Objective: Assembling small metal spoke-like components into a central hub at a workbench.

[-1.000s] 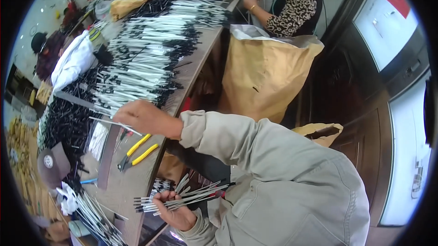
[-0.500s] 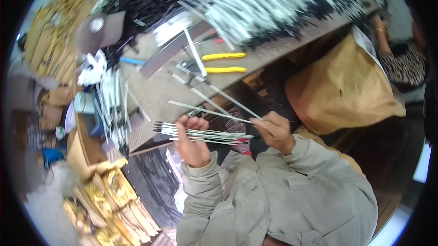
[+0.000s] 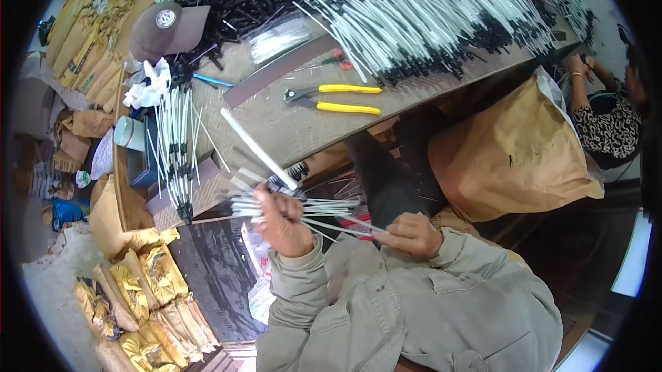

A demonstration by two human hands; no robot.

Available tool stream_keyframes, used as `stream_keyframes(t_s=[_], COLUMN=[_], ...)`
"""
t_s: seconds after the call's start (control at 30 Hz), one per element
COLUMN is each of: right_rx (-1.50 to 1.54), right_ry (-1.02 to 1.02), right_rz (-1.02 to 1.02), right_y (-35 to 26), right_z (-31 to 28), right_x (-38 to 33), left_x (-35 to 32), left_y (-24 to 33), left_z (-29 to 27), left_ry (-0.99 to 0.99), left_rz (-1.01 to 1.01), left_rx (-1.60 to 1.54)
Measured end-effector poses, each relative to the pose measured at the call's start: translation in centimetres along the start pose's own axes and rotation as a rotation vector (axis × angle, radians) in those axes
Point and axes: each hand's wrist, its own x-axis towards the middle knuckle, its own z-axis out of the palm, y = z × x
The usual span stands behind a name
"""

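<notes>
My left hand (image 3: 284, 224) is closed around a bundle of thin white rods (image 3: 334, 208), whose near-left ends look blurred. To its right, my right hand (image 3: 412, 235) pinches the end of white rods (image 3: 358, 228) that run left toward the bundle. A thicker-looking white strip (image 3: 258, 148) slants up and left from just above my left hand, over the table edge. Black pieces show at its lower end; whether a hand holds it, I cannot tell. Cutting pliers (image 3: 331, 98) with yellow handles lie on the table beyond my hands.
A big heap of white rods with black ends (image 3: 414, 20) covers the table's far side. A smaller pile (image 3: 178, 144), a cap (image 3: 169, 27) and a metal strip (image 3: 279, 68) lie leftward. A brown sack (image 3: 514, 144) stands right; beyond it a co-worker's arm (image 3: 580, 89) shows.
The rods in my right hand have swung down and left toward the bundle. The white strip has moved down-left, away from the pliers. My right hand has lowered a little; the view has shifted slightly.
</notes>
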Motion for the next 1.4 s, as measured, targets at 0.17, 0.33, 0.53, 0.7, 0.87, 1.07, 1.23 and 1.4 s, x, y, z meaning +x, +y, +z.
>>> stream_keyframes(t_s=[0.17,0.33,0.53,0.7,0.87,1.07,1.23,1.4], right_rx=[0.279,-0.061,-0.200,-0.641,-0.874,-0.114,-0.021,-0.459], right_ry=[-0.022,0.136,0.112,-0.182,-0.323,-0.022,-0.114,-0.031], right_rz=[-0.007,0.085,0.404,0.540,0.507,0.656,0.515,0.474], right_y=[0.7,8.2,20.1,21.6,21.0,22.1,20.3,22.7], right_z=[-0.7,-4.9,-4.6,-2.2,-0.4,-3.4,-2.3,-3.0], right_x=[2.5,14.0,26.6,28.3,29.2,27.7,26.6,27.5], left_x=[0.1,-4.0,-5.4,-5.0,-3.7,-2.0,-1.6,-2.7], left_y=[5.8,11.0,9.6,7.7,7.4,6.1,5.3,4.8], left_z=[-1.8,-1.5,-1.2,-1.6,-2.6,-3.0,-3.2,-2.3], left_ry=[-0.219,-0.618,-0.944,-0.908,-0.752,-0.711,-0.518,-0.521], left_rz=[0.090,0.270,0.214,0.017,-0.205,-0.176,-0.219,-0.184], left_rx=[-0.230,-0.383,-0.093,0.153,0.300,0.326,0.267,0.297])
